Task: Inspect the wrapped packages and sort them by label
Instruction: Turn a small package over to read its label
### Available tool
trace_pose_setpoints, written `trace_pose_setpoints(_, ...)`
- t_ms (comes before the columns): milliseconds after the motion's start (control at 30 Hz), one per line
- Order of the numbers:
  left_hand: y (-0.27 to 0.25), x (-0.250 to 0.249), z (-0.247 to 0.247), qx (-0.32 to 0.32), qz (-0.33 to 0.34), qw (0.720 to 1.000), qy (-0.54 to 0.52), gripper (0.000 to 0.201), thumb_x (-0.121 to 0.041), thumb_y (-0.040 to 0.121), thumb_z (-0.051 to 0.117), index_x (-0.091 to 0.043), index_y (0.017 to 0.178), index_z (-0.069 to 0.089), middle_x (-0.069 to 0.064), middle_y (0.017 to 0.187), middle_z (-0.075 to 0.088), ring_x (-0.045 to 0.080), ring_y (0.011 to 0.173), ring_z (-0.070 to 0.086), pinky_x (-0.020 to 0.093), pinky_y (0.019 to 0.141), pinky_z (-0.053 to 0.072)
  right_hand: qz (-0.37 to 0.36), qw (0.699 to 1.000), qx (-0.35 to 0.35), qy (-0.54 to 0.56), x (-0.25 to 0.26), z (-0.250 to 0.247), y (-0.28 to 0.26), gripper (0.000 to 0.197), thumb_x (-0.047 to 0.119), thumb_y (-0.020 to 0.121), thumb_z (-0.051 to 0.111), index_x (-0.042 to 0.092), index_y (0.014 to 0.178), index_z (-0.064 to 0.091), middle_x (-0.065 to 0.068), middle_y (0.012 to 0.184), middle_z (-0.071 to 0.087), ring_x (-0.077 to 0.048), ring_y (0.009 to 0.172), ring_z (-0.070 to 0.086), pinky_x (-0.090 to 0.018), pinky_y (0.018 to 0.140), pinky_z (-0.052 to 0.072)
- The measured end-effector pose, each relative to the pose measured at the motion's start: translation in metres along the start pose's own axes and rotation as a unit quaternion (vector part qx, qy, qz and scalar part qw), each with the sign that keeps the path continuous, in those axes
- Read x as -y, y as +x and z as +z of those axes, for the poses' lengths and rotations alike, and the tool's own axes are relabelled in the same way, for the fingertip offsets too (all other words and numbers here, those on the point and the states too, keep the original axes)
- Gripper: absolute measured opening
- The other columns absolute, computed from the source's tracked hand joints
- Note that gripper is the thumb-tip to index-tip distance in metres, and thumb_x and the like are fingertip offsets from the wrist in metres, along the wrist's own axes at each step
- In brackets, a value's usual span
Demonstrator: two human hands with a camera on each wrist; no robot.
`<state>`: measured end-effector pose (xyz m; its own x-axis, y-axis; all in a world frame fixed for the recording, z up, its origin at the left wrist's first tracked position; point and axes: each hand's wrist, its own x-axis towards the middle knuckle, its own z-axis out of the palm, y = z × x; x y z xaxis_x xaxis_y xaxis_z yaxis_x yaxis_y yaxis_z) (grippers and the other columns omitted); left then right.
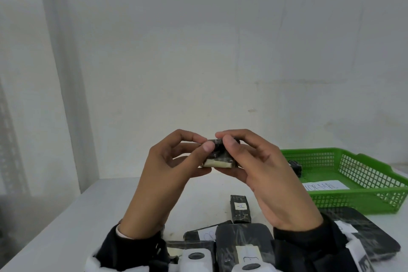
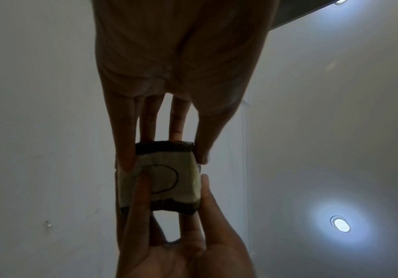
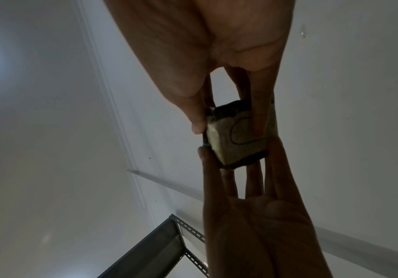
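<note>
Package (image 1: 218, 153) sits raised between our hands at twelve o'clock above the counter (image 1: 106, 212). Our left hand (image 1: 176, 161) and right hand (image 1: 254, 161) each close their grip on it, thumbs over the top, fingers beneath. A finger covers part of the label (image 2: 167, 178), so we might misread the letter and missort. The green basket (image 1: 362, 196) waits at three o'clock; other wrapped packages (image 1: 240, 208) lie at six, before a plain white wall (image 1: 198, 40).

One wrapped package (image 1: 218, 153) sits between the fingers (image 1: 208, 146) of two hands. Below the fingers, five more packages lie on the surface (image 1: 66, 223). Right of them stands one green basket (image 1: 357, 200) holding one package.
</note>
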<state>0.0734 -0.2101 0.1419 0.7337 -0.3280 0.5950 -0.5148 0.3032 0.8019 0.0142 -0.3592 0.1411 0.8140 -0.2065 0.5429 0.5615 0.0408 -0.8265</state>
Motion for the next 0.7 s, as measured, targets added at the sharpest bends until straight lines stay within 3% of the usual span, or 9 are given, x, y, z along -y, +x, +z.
trace_pose_setpoints(100,-0.0009,-0.0014,0.0030,-0.015,0.007,1.000,0.007,0.026,-0.032,0.076,0.077,-0.009,0.084,0.070,0.011,0.083,0.075,0.020,0.075,0.073,0.029,0.072,0.060,0.005,1.000,0.002,0.003,0.0024,0.0003,-0.0007,0.045,0.047,0.068,0.066,0.010,0.094,0.072,-0.008,0.087,0.075,-0.017,0.085,0.072,-0.026,0.077,0.058)
trace_pose_setpoints(267,-0.0016,-0.0029,0.0024,0.015,-0.006,1.000,-0.005,0.028,-0.035,0.071,0.081,-0.013,0.087,0.071,0.011,0.089,0.076,0.022,0.082,0.074,0.029,0.074,0.060,-0.020,1.000,-0.021,-0.005,0.0040,-0.0017,-0.0003,0.038,0.037,0.073,0.066,0.008,0.096,0.073,-0.013,0.085,0.076,-0.021,0.082,0.073,-0.025,0.073,0.059)
trace_pose_setpoints(367,-0.0019,-0.0028,0.0028,-0.001,0.007,1.000,-0.013,0.020,-0.026,0.074,0.085,-0.012,0.078,0.071,0.013,0.085,0.076,0.022,0.077,0.073,0.029,0.071,0.060,-0.010,1.000,-0.008,-0.004,0.0064,-0.0012,-0.0009,0.042,0.040,0.071,0.067,0.009,0.099,0.073,-0.014,0.090,0.075,-0.023,0.088,0.073,-0.026,0.076,0.059)
trace_pose_setpoints(467,-0.0024,-0.0041,0.0030,-0.012,0.008,1.000,-0.007,0.020,-0.031,0.075,0.084,-0.014,0.076,0.072,0.014,0.086,0.076,0.024,0.080,0.074,0.028,0.070,0.059,-0.009,1.000,0.003,-0.002,0.0061,0.0000,-0.0012,0.038,0.032,0.073,0.069,0.012,0.105,0.073,-0.013,0.093,0.075,-0.024,0.092,0.073,-0.028,0.082,0.059)
trace_pose_setpoints(567,-0.0022,-0.0064,0.0008,0.018,-0.009,1.000,-0.011,0.025,-0.044,0.071,0.076,-0.020,0.076,0.072,0.012,0.090,0.076,0.024,0.086,0.074,0.028,0.074,0.059,-0.016,1.000,-0.007,-0.012,0.0053,-0.0012,-0.0010,0.036,0.029,0.075,0.068,0.013,0.107,0.073,-0.013,0.093,0.076,-0.025,0.093,0.073,-0.029,0.083,0.059)
trace_pose_setpoints(700,-0.0014,-0.0070,-0.0008,-0.008,-0.011,1.000,-0.009,0.026,-0.035,0.078,0.077,-0.012,0.072,0.068,0.019,0.085,0.074,0.027,0.080,0.073,0.029,0.071,0.059,0.013,1.000,0.022,-0.004,0.0081,0.0010,-0.0015,0.047,0.036,0.069,0.070,0.018,0.113,0.071,-0.011,0.099,0.076,-0.020,0.097,0.073,-0.026,0.083,0.058)
